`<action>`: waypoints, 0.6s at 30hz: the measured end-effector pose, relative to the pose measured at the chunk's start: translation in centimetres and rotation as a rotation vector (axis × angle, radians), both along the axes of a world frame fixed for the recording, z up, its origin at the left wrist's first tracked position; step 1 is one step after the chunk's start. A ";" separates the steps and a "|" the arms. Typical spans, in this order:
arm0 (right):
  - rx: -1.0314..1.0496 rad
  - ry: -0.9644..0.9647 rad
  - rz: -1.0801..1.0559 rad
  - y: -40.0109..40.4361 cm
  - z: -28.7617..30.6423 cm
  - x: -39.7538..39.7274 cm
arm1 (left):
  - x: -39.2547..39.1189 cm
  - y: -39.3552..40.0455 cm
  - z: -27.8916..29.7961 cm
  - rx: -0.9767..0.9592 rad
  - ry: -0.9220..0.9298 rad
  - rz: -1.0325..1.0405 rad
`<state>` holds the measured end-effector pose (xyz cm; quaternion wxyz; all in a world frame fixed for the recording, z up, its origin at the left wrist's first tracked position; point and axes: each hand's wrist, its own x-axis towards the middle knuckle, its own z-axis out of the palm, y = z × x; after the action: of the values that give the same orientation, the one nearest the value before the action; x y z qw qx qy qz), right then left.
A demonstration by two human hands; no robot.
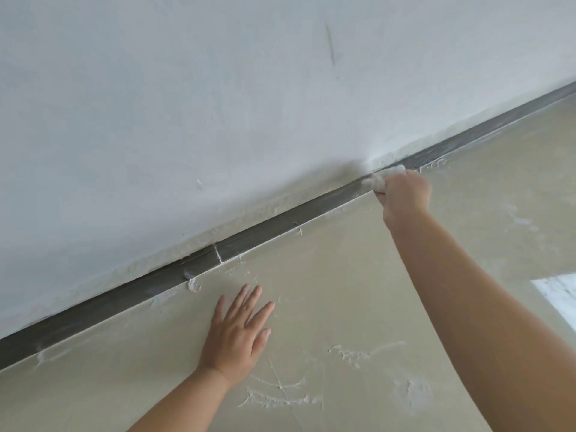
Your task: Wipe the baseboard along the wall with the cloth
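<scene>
A white cloth point(381, 179) is gripped in the right hand point(405, 198) and pressed against the dark baseboard point(268, 227) at the foot of the pale wall point(218, 104). The left hand point(238, 332) is laid flat, fingers spread, on the plaster-streaked floor point(343, 275).

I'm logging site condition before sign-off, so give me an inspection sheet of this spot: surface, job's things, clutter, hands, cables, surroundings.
Surface: beige floor with white plaster smears and dried splatter.
Job's things: white cloth pressed against the dark grey baseboard; the baseboard has a white joint line and pale residue along its edges.
Clutter: nothing seen.
Hands: right hand grips the cloth at the baseboard; left hand rests flat on the floor, fingers spread.
Cables: nothing seen.
Surroundings: white wall with a dark scuff mark and rough plaster above the baseboard; a bright patch on the floor at right.
</scene>
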<state>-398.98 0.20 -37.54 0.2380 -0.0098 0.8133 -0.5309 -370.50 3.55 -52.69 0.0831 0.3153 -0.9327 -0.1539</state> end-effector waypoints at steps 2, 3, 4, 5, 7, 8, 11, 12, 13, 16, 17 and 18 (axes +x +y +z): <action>0.018 0.006 -0.013 1.5 -0.9 -1.2 | -2.5 -0.1 0.4 0.026 0.007 -0.004; 0.036 -0.011 -0.027 2.3 -1.6 -1.7 | -3.8 -0.1 0.6 0.038 0.012 -0.009; 0.114 -0.013 -0.025 3.1 -1.6 -1.7 | -4.8 0.0 0.8 0.050 0.020 -0.011; 0.158 -0.018 -0.023 3.7 -1.6 -1.7 | -5.8 0.0 0.9 0.062 0.029 -0.008; 0.257 0.030 0.010 4.9 -1.2 -2.1 | -7.4 0.1 1.0 0.091 0.042 0.001; 0.261 0.043 0.008 5.2 -0.7 -2.3 | -8.2 0.2 0.9 0.109 0.047 0.001; 0.285 0.085 0.091 4.8 -0.9 -4.6 | -10.4 0.6 0.8 0.159 0.076 0.025; 0.326 0.108 0.133 4.6 -1.0 -5.4 | -11.3 0.8 0.7 0.166 0.077 0.021; 0.332 0.117 0.164 4.5 -1.4 -6.3 | -12.1 0.8 0.6 0.168 0.072 0.020; 0.344 0.080 0.197 4.4 -2.6 -8.6 | -14.4 0.7 0.4 0.165 0.050 0.043; 0.341 0.077 0.215 4.5 -3.1 -9.6 | -15.3 0.6 0.3 0.165 0.045 0.062; 0.339 0.077 0.242 4.6 -3.2 -10.4 | -16.1 0.5 0.2 0.157 0.040 0.089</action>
<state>-409.35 4.84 -40.75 0.2672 -0.0874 0.8923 -0.3532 -386.62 4.09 -52.45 0.0834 0.3586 -0.9011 -0.2292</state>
